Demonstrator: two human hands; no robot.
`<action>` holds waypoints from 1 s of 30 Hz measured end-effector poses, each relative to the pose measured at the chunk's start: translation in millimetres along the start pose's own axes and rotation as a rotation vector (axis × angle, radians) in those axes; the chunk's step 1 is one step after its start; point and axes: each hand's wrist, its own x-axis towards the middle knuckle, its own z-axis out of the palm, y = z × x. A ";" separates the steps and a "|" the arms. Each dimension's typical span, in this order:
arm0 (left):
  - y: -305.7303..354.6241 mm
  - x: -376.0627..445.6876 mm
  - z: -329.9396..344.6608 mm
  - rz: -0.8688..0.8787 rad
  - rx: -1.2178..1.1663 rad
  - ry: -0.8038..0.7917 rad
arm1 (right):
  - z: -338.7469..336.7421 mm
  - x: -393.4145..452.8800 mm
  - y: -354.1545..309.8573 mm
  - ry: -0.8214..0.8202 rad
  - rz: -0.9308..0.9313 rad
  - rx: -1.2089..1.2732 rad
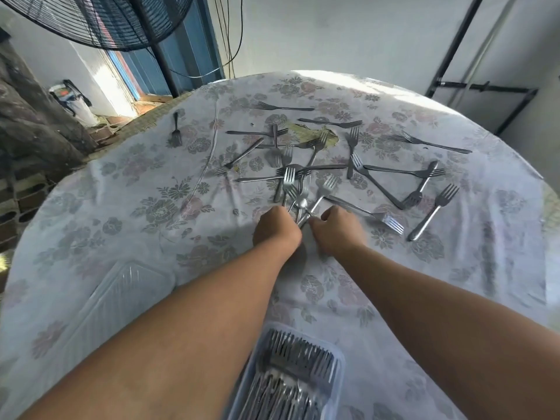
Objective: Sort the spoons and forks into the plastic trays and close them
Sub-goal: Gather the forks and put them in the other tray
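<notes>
Several steel forks (321, 147) lie scattered over the far half of the round table. My left hand (276, 227) grips a bunch of forks (298, 197) by their handles, tines fanned away from me. My right hand (338, 227) is right beside it, fingers curled at the same handles. A clear plastic tray (338, 356) near the front edge holds several forks lying side by side. A clear plastic lid (121, 295) lies flat at the front left, partly under my left forearm.
A floral tablecloth (136, 207) covers the table. One lone fork (176, 128) lies at the far left. A black standing fan (121, 22) is behind the table at the left, and a black metal frame (485, 86) at the right.
</notes>
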 end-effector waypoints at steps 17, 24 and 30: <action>-28.6 2.5 -19.7 0.001 -0.439 -0.235 | 3.6 1.4 -23.6 0.010 0.113 0.249; -52.6 3.5 -39.5 -0.194 -0.923 -0.499 | 23.7 -7.2 -46.1 -0.003 0.097 0.155; -73.8 9.4 -51.6 -0.255 -0.776 -0.530 | 29.9 -17.5 -54.0 0.034 0.063 -0.127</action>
